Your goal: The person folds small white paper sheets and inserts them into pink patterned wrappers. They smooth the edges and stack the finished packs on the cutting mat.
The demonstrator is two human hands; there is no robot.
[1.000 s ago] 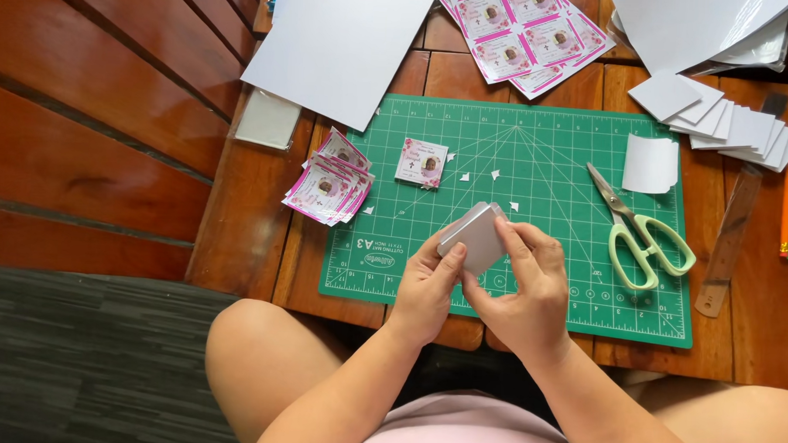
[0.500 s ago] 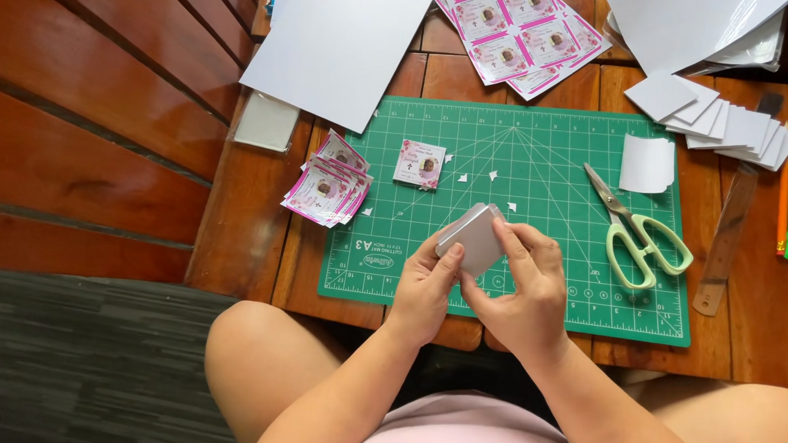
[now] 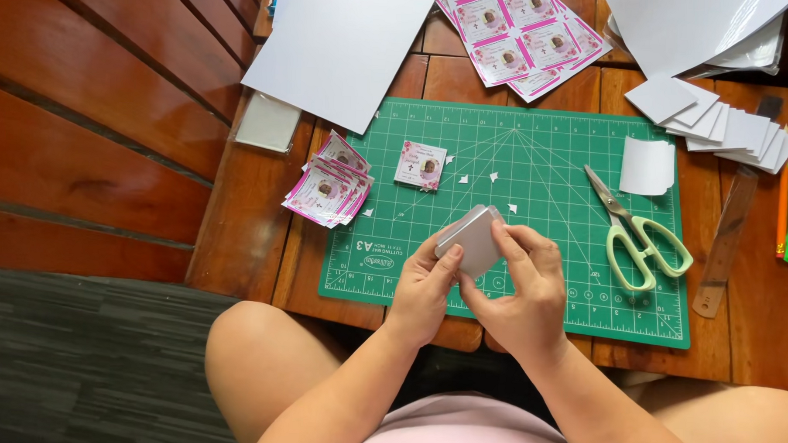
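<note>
Head view, reading from nine o'clock across to three: a small grey pad [image 3: 269, 122] lies at the wooden table's [image 3: 245, 242] left edge, under the corner of a large white sheet [image 3: 348, 45]. Just right of it sits a fanned pile of pink-bordered cards [image 3: 327, 189], touching the green cutting mat [image 3: 536, 165] on its left border. One single pink card [image 3: 420, 165] lies on the mat towards eleven o'clock. At the mat's middle, near six o'clock, the left hand [image 3: 422, 288] and right hand [image 3: 523, 287] are both closed on a small stack of white cards [image 3: 470, 239], held just above the mat. Past them, pale green scissors [image 3: 638, 234] rest on the mat at three o'clock, below a curled white slip [image 3: 647, 166]. A wooden ruler [image 3: 725, 242] lies beyond the mat's right border.
</note>
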